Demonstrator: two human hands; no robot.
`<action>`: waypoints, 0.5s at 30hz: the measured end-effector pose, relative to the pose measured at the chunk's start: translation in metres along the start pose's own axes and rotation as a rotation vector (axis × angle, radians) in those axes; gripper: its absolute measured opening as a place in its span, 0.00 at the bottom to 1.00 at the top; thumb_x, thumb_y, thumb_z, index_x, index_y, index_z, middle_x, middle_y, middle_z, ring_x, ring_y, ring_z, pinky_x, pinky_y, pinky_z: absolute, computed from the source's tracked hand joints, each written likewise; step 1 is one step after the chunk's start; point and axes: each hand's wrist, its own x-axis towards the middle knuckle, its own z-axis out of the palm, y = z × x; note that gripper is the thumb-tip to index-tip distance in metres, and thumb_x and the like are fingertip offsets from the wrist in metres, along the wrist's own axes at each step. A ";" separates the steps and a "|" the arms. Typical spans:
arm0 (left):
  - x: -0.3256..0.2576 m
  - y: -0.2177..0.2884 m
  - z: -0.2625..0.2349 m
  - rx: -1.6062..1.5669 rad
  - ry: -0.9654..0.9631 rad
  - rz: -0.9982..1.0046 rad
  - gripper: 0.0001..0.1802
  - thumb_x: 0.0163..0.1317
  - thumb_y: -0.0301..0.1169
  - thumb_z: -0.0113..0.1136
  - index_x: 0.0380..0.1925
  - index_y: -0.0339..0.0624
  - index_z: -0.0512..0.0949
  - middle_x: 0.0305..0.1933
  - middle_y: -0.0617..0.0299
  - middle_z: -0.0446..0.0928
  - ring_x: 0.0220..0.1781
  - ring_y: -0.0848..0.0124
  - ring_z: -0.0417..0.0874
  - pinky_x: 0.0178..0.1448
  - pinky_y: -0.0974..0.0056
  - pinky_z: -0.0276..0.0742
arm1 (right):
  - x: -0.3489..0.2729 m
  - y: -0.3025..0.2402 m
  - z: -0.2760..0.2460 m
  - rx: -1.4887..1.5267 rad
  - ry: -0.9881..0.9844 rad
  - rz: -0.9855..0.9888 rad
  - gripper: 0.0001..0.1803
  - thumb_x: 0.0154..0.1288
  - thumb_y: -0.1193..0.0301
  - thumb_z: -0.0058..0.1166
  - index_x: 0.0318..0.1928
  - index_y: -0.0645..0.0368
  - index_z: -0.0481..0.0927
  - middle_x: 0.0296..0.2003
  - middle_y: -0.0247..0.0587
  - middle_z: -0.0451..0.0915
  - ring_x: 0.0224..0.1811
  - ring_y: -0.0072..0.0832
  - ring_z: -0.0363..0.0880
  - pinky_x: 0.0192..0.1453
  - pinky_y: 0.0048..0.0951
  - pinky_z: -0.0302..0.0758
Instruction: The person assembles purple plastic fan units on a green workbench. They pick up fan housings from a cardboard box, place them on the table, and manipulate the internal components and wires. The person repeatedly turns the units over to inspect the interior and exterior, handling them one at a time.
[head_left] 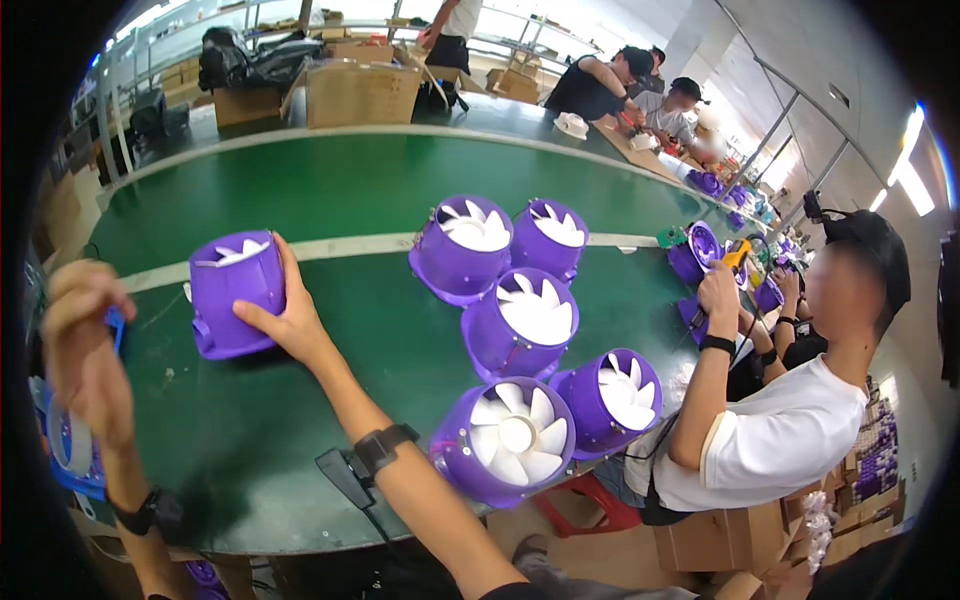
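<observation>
A: From my distant station, what do the hands do?
B: I see the right hand [298,318] gripping a purple, round plastic housing with white fan blades [240,305] by its right side, thumb across the front. The left hand [88,350] is raised and blurred, fingers loosely bent; I cannot tell if it holds something.
A: And where is this housing?
B: Over the left part of the green flat tabletop [380,330]. I cannot tell whether its base touches.
A: What is around?
B: Near the left hand is a blue plastic tray [90,490]. Right of the right hand, five similar purple housings [520,325] stand grouped. Farther right, a co-worker in a white shirt [775,430] holds a yellow tool [738,255].
</observation>
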 end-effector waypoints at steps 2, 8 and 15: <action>0.027 0.053 0.011 -0.193 -0.227 0.169 0.14 0.67 0.28 0.48 0.49 0.33 0.73 0.53 0.51 0.72 0.49 0.67 0.74 0.50 0.62 0.74 | 0.006 0.000 0.016 0.028 -0.043 -0.010 0.57 0.52 0.59 0.69 0.73 0.59 0.45 0.65 0.56 0.62 0.67 0.41 0.64 0.70 0.37 0.60; 0.051 0.087 0.072 -0.574 -0.530 0.290 0.14 0.66 0.28 0.49 0.48 0.33 0.74 0.52 0.52 0.73 0.48 0.67 0.75 0.49 0.63 0.74 | -0.010 0.004 0.004 -0.018 -0.036 0.007 0.57 0.49 0.60 0.71 0.73 0.59 0.47 0.64 0.56 0.64 0.65 0.41 0.67 0.69 0.37 0.62; 0.063 0.074 0.062 -0.710 -0.655 0.221 0.14 0.66 0.28 0.50 0.48 0.33 0.74 0.50 0.52 0.75 0.47 0.67 0.76 0.49 0.63 0.75 | -0.001 0.001 0.014 -0.006 -0.068 -0.062 0.57 0.51 0.59 0.70 0.73 0.60 0.47 0.69 0.54 0.58 0.71 0.41 0.58 0.74 0.38 0.54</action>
